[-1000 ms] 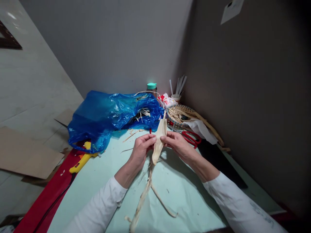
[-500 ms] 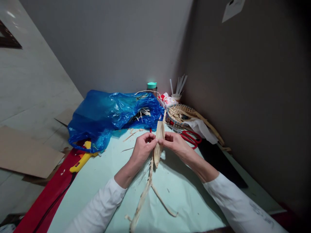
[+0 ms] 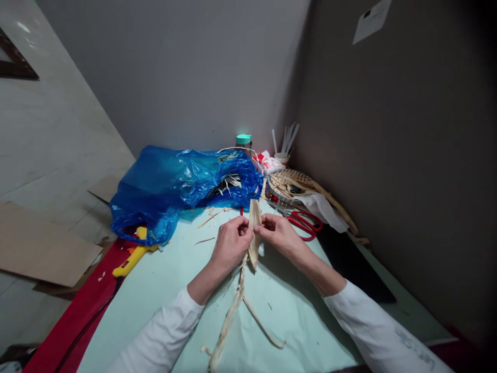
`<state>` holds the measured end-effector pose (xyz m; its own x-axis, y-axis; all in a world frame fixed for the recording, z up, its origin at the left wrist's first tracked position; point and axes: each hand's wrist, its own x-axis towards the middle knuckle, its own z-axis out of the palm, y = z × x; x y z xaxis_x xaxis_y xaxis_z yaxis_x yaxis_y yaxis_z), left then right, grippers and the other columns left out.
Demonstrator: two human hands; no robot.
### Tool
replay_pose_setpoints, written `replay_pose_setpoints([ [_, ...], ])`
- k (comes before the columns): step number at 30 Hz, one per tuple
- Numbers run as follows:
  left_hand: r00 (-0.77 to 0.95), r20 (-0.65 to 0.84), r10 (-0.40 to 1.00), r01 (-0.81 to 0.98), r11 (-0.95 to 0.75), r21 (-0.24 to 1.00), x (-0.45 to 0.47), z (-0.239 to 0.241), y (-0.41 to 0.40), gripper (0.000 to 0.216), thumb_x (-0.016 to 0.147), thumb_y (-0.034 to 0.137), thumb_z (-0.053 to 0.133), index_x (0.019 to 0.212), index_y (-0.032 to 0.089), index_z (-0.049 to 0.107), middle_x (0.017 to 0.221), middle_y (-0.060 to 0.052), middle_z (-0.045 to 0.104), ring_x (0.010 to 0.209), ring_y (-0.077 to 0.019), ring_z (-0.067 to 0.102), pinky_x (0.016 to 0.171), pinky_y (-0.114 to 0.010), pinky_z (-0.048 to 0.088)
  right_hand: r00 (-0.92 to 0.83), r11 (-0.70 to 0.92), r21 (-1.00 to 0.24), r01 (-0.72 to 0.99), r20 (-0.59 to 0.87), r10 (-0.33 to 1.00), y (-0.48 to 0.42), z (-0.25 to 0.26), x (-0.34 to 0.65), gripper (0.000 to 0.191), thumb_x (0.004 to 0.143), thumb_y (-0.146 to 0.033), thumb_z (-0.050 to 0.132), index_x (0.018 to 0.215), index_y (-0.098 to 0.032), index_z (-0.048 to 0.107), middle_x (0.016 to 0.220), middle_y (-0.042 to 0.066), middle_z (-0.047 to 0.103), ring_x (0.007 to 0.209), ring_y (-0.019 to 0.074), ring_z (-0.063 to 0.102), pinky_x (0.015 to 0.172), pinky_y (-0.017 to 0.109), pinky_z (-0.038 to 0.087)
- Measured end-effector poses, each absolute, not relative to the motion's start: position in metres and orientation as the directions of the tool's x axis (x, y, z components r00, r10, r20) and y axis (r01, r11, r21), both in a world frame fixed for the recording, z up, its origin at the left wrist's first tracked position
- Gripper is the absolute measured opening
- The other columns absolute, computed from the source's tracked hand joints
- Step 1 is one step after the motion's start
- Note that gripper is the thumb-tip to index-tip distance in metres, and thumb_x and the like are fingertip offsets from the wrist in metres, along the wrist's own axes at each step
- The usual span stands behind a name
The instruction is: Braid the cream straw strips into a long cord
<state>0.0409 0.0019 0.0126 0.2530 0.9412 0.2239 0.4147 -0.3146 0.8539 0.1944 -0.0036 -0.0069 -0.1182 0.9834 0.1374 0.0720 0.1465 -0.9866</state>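
Note:
A flat, pale dried-leaf strip (image 3: 254, 254) stands lengthwise between my two hands, pointed at its near end. My left hand (image 3: 234, 239) pinches its left edge, fingers curled in. On the opposite edge, my right hand (image 3: 276, 231) pinches it between thumb and fingers. Beneath them a braided cord (image 3: 241, 282) of the same straw-coloured fibre runs down the table toward me, with loose unbraided strands at its near end. Its far part passes up behind the strip toward the blue bag.
A blue plastic bag (image 3: 155, 178) holding fibre lies at the back left, beside a yellow glue gun (image 3: 130, 261). Red-handled scissors (image 3: 306, 226), a woven basket (image 3: 291, 178) and a dark flat board (image 3: 355, 264) sit rightward. Behind stands a green-capped bottle (image 3: 244, 140).
Both hands stay on the strip, which tilts slightly differently now. My left fingers have curled in more around its edge. The whole view has shifted slightly.

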Motion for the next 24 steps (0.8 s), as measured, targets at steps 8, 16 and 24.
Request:
replay_pose_setpoints([
  [8, 0.231, 0.249, 0.941, 0.445, -0.329, 0.833, 0.044, 0.008, 0.001, 0.01, 0.075, 0.019, 0.054, 0.067, 0.018, 0.061, 0.063, 0.002, 0.057, 0.059, -0.0131, 0.048, 0.059, -0.024, 0.032, -0.087, 0.101, -0.993, 0.067, 0.095, 0.992, -0.004, -0.006, 0.188, 0.01, 0.067, -0.025, 0.062, 0.071, -0.016, 0.061, 0.065, -0.001, 0.057, 0.06, 0.0129, 0.047, 0.057, 0.025, 0.035],
  [16, 0.204, 0.305, 0.93, 0.466, -0.367, 0.805, 0.045, 0.014, -0.005, 0.015, 0.075, 0.017, 0.054, 0.06, 0.019, 0.056, 0.059, 0.002, 0.052, 0.059, -0.0138, 0.044, 0.06, -0.025, 0.031, -0.123, 0.08, -0.996, 0.025, 0.076, 0.989, -0.01, 0.002, 0.189, 0.011, 0.067, -0.025, 0.065, 0.066, -0.016, 0.059, 0.063, -0.002, 0.054, 0.059, 0.0118, 0.045, 0.057, 0.025, 0.032],
  [24, 0.159, 0.076, 0.984, 0.038, -0.083, 0.996, 0.036, 0.0, 0.015, 0.006, 0.068, 0.013, 0.06, 0.065, 0.017, 0.058, 0.066, 0.001, 0.058, 0.062, -0.0129, 0.051, 0.06, -0.024, 0.037, -0.318, 0.065, -0.961, -0.269, 0.152, 0.936, -0.026, 0.032, 0.197, 0.019, 0.072, -0.033, 0.07, 0.077, -0.019, 0.059, 0.079, 0.002, 0.055, 0.077, 0.0168, 0.051, 0.077, 0.032, 0.04],
])
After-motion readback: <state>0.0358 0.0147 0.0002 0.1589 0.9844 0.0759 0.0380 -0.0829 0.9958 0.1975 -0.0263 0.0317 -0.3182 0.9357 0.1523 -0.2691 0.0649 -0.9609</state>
